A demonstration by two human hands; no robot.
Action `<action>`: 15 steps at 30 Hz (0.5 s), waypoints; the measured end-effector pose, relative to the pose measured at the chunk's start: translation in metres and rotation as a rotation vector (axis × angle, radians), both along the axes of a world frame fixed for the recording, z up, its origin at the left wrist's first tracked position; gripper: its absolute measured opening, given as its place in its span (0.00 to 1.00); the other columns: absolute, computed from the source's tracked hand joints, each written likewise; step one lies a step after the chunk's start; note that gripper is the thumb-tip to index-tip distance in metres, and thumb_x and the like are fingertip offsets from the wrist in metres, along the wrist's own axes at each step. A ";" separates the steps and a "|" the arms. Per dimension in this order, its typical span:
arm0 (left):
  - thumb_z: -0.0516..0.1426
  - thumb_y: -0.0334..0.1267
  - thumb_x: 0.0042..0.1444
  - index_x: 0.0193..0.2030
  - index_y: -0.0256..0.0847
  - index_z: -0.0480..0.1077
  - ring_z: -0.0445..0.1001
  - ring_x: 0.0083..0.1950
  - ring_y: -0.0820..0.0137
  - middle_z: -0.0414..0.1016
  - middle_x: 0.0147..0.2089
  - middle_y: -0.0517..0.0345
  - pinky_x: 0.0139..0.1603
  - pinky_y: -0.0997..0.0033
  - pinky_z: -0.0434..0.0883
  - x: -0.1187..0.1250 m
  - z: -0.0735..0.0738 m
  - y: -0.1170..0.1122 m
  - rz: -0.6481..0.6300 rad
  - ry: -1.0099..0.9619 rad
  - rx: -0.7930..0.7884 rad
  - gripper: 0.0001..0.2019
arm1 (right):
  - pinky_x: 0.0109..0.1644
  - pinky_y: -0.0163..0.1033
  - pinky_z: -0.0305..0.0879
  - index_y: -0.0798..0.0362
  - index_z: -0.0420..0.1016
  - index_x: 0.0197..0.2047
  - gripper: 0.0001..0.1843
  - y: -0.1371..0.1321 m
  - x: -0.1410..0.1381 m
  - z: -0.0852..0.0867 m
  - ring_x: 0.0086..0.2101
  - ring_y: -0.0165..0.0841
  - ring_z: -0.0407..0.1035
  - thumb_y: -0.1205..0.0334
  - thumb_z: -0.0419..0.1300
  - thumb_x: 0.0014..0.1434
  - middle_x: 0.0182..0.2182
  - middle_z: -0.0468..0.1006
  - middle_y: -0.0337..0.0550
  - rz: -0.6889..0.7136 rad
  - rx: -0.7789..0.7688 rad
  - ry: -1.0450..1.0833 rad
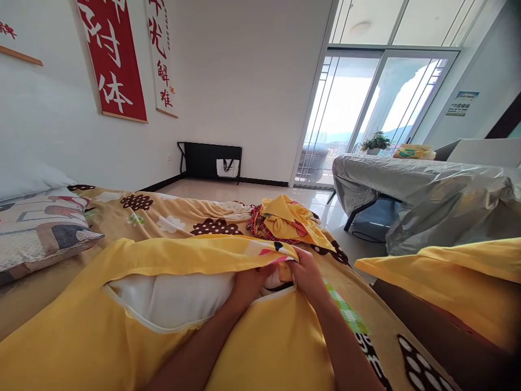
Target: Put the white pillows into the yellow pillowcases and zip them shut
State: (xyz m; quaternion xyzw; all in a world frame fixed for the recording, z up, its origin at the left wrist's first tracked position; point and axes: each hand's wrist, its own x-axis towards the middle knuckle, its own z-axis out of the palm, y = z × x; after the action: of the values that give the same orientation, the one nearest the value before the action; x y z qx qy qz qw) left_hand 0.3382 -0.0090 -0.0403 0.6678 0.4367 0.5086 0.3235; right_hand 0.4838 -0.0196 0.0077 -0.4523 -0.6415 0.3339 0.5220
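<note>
A yellow zippered cover (175, 252) lies in front of me, its long opening gaping. White stuffing, perhaps a pillow (175, 296), shows inside, and a pale zipper edge runs along the opening's near side. My right hand (307, 274) is closed around the cover's edge at the right end of the opening, by a pink and black printed patch. Beside it, my left hand (252, 285) reaches into the opening against the white stuffing. Its fingers are bent and partly hidden under the upper fold, so what they pinch is unclear.
Under the cover spreads a flower-patterned blanket (171, 209). A crumpled yellow cloth (295, 220) lies beyond my hands, a patterned pillow (44, 228) at left. More yellow fabric (456, 277) lies over a brown box at right. Behind stands a table under plastic sheeting (407, 174).
</note>
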 end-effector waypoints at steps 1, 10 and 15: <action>0.59 0.37 0.54 0.53 0.43 0.70 0.70 0.59 0.59 0.72 0.58 0.50 0.62 0.54 0.64 0.000 0.003 -0.003 -0.003 -0.048 -0.044 0.18 | 0.40 0.39 0.67 0.56 0.79 0.38 0.16 0.001 0.002 -0.001 0.35 0.38 0.70 0.61 0.57 0.47 0.34 0.80 0.44 -0.035 0.023 -0.018; 0.56 0.30 0.50 0.51 0.43 0.75 0.68 0.61 0.58 0.74 0.56 0.56 0.66 0.55 0.58 -0.002 0.010 -0.010 -0.048 -0.032 -0.008 0.20 | 0.37 0.37 0.65 0.55 0.76 0.33 0.13 0.006 0.006 -0.002 0.32 0.36 0.68 0.61 0.57 0.44 0.30 0.78 0.42 -0.088 0.060 -0.080; 0.54 0.38 0.58 0.47 0.43 0.77 0.74 0.53 0.63 0.78 0.50 0.56 0.61 0.62 0.65 -0.006 0.010 -0.018 -0.235 0.058 0.159 0.14 | 0.35 0.35 0.65 0.55 0.75 0.32 0.10 0.006 0.005 -0.003 0.30 0.34 0.67 0.61 0.57 0.45 0.28 0.76 0.40 -0.063 0.051 -0.035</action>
State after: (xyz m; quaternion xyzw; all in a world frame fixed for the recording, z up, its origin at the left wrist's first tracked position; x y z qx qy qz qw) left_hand 0.3323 -0.0270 -0.0304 0.7523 0.3232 0.4805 0.3141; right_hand 0.4887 -0.0137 0.0044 -0.4646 -0.6442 0.2927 0.5324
